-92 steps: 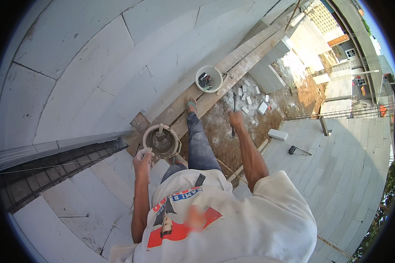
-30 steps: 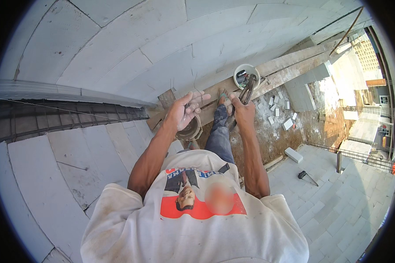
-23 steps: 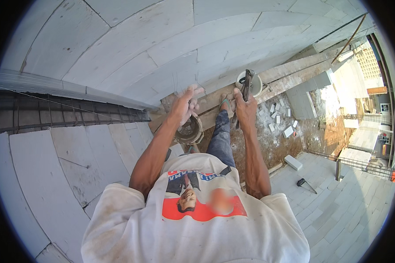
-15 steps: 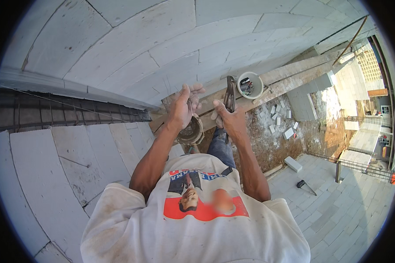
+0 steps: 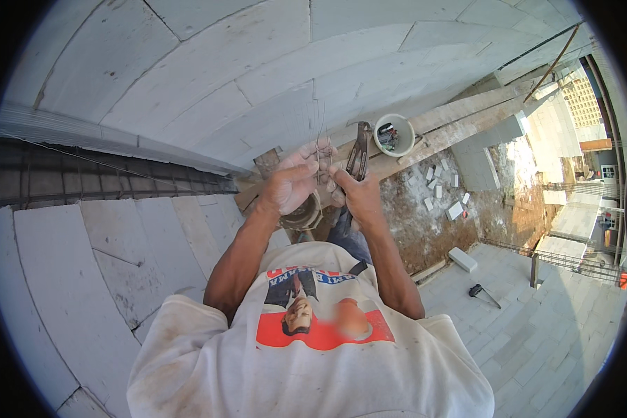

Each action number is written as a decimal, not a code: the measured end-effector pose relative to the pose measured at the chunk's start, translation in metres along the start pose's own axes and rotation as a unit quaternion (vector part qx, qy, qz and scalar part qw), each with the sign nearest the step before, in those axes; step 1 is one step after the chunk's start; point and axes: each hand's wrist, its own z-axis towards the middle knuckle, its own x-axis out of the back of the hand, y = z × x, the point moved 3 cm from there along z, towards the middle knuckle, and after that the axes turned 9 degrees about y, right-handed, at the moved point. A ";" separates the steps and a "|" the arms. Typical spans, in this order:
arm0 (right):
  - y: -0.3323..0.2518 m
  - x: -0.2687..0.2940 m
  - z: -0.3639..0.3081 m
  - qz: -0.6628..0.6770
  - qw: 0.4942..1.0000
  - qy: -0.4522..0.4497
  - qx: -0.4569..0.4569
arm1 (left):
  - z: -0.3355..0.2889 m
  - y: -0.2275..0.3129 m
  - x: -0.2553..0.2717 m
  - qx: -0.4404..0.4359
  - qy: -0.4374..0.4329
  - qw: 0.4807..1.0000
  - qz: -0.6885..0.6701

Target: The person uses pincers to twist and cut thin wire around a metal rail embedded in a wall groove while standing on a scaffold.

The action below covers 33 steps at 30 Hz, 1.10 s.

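Thin tie wires [image 5: 320, 118] stand up from the fingers of my left hand [image 5: 294, 182], which is closed round them, palm partly turned up. My right hand [image 5: 359, 198] is wrapped round a pair of dark metal pincers [image 5: 359, 150] that point away from me, towards the wall. The thumb and fingertips of the right hand meet the fingers of the left at the wires; which of them grips the lower ends I cannot make out. Below my hands a grey bucket [image 5: 301, 217] is partly hidden by them.
A pale bucket [image 5: 411, 136] holding small tools stands on long wooden planks [image 5: 460, 129] along the block wall [image 5: 272, 66]. Block offcuts [image 5: 455, 211] lie on the dirt to the right. A black-handled tool [image 5: 478, 291] rests on the blockwork. Rebar [image 5: 104, 173] runs along a gap at left.
My hands have come together: the left moved right and its fingers closed in, while the right shifted slightly left with the pincers. The wires now stand more upright between them.
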 end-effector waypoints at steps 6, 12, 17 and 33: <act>-0.007 0.051 -0.004 0.113 0.992 0.062 -0.004 | 0.015 -0.041 0.038 0.088 0.107 0.969 0.204; 0.016 0.144 -0.026 0.085 0.971 0.221 -0.013 | 0.089 -0.126 0.035 0.154 0.122 0.934 0.298; 0.023 0.182 -0.055 0.087 0.945 0.314 -0.025 | 0.217 -0.175 -0.021 0.066 0.061 0.924 0.371; 0.004 0.134 -0.014 0.196 0.968 0.150 -0.036 | 0.078 -0.121 -0.047 0.235 -0.049 0.948 0.208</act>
